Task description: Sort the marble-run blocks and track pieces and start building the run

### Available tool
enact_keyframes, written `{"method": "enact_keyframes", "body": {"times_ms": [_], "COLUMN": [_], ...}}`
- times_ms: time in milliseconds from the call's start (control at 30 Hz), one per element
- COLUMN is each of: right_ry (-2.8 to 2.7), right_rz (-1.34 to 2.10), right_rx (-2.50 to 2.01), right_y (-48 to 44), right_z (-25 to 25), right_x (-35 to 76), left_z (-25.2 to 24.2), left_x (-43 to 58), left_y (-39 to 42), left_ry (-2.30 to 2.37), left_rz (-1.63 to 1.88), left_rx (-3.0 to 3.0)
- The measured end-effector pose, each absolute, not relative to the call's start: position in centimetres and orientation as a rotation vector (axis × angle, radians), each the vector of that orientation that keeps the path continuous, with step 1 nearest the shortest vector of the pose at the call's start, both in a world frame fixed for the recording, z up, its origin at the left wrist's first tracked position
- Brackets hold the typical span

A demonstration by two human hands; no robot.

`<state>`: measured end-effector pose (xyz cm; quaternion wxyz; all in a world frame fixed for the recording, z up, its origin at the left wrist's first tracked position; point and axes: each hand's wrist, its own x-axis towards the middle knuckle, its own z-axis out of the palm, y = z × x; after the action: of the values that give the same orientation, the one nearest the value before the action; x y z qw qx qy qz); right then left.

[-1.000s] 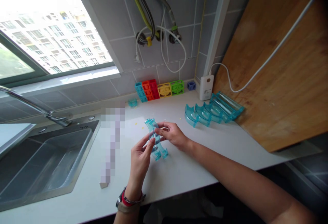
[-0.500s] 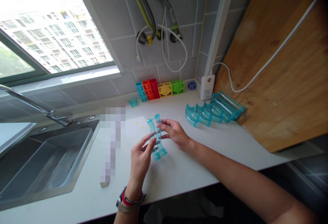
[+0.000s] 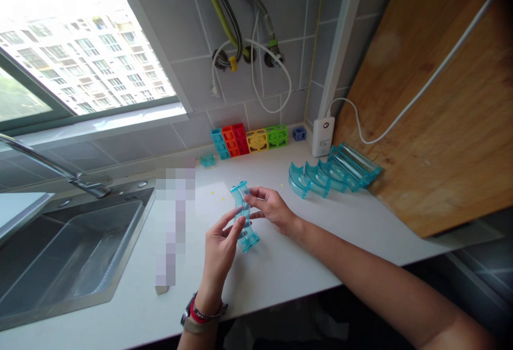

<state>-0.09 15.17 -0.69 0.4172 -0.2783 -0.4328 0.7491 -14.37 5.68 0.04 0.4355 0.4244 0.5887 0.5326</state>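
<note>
Two clear teal, S-curved plastic track pieces are held upright above the white counter (image 3: 280,254), side by side and overlapping. My left hand (image 3: 224,240) is closed on the left track piece (image 3: 238,197), thumb in front and fingers behind. From the other side, my right hand (image 3: 272,208) pinches the right track piece (image 3: 245,216) near its upper half. Their upper ends appear to touch, and their lower ends sit close together. Whether they are joined I cannot tell.
Curved teal track pieces (image 3: 298,180) and straight teal tubes (image 3: 356,165) lie at right by a wooden board (image 3: 401,99). Coloured blocks (image 3: 256,140), a small teal piece (image 3: 207,160) and a white power bank (image 3: 323,136) line the back. A sink (image 3: 80,254) is at left.
The two track pieces have come together: the gap between their upper ends has closed, as my right hand moved its piece slightly left. My left hand has stayed nearly still.
</note>
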Motion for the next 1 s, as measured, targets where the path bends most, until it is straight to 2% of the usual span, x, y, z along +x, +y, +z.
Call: {"method": "enact_keyframes", "body": {"times_ms": [267,500,667,1000], "right_ry": [-0.972,-1.16,-1.389,-1.525], "right_rz": [1.843,1.804,1.648,1.801], "right_rx": [-0.832,-0.935,-0.945,-0.9], "right_y": [15.1,15.4,15.5,15.2], "right_z": [-1.1,-1.9,-2.6,-2.9], "right_x": [-0.5,-0.5,-0.7,-0.7], "left_z": [0.1,-0.2,-0.7,-1.3], "left_x": [-14.4,-14.5,-14.5,-14.9], "left_y": [5.8,5.8,6.0,6.2], "left_ry": [1.356,1.337,1.482,1.614], "left_rz": [1.302,1.312,1.357,1.337], "left_rx": [0.957,0.829,0.956,1.279]}}
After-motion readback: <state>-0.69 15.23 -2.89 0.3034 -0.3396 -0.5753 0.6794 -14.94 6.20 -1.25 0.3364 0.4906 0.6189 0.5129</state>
